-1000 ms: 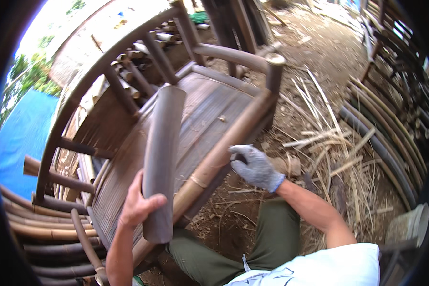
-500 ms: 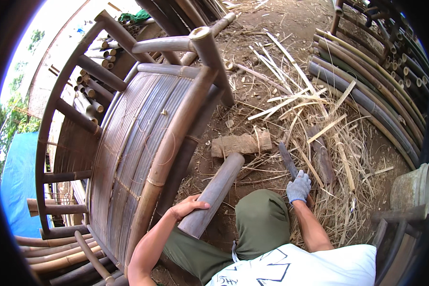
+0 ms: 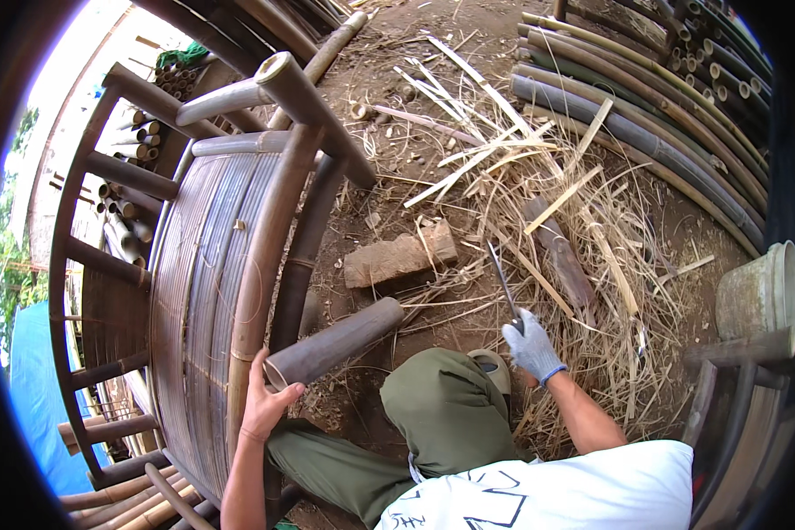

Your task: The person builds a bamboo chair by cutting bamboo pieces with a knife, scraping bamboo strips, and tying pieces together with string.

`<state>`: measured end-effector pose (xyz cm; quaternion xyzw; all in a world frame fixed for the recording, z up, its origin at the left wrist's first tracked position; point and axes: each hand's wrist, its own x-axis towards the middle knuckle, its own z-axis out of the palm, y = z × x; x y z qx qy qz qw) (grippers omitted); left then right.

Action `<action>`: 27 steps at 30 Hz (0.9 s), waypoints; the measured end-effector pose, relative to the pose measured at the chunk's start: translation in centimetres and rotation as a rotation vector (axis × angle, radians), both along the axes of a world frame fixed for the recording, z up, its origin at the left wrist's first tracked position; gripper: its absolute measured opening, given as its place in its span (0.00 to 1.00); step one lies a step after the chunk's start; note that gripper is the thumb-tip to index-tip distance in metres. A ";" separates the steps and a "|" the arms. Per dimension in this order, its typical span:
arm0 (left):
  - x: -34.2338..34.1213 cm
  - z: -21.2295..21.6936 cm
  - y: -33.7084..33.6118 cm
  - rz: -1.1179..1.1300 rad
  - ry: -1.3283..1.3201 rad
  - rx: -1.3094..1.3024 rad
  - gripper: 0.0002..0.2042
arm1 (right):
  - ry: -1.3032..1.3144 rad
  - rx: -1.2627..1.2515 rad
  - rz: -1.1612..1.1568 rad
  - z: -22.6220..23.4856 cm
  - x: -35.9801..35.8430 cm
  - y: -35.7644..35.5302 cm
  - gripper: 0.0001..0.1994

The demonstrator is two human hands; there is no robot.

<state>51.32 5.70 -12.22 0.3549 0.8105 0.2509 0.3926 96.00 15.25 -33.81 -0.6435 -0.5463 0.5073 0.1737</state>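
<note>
My bare left hand [image 3: 267, 399] grips the near end of a short dark bamboo tube [image 3: 340, 337], its thumb at the open rim. The tube tilts up and away to the right, its far end near a rough wooden block [image 3: 401, 254]. My right hand [image 3: 532, 344], in a grey glove, is closed round the handle of a long-bladed knife [image 3: 503, 281]. The blade points away, over the edge of the straw-like shavings. Right of it lies a dark split bamboo piece [image 3: 558, 252]. The fingers under the tube are partly hidden.
A bamboo bench [image 3: 208, 291] stands close on my left. Bamboo strips and shavings [image 3: 627, 353] cover the ground at right. Long poles [image 3: 645, 141] are stacked at the far right, above a weathered bucket [image 3: 751, 291]. A bamboo frame [image 3: 742, 353] stands at the near right.
My left hand has shifted left and down to the tube's near end, whose open rim now shows. The knife has turned, its blade now seen more edge-on. My view has swung right.
</note>
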 end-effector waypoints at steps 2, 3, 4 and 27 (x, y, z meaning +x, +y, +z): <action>0.4 -1.9 0.4 -0.295 0.481 0.191 0.50 | 0.163 -0.001 0.046 4.9 -2.3 2.1 0.32; 3.1 -0.9 2.9 -0.204 0.441 0.112 0.53 | 0.292 -0.038 0.021 5.8 -3.2 3.2 0.32; 2.7 -2.1 3.6 -0.255 0.452 0.245 0.52 | 0.415 -0.075 0.014 6.7 -4.4 4.7 0.33; 12.4 -5.5 16.1 -0.121 -0.222 0.921 0.48 | 0.312 0.193 -0.140 7.5 2.3 4.7 0.23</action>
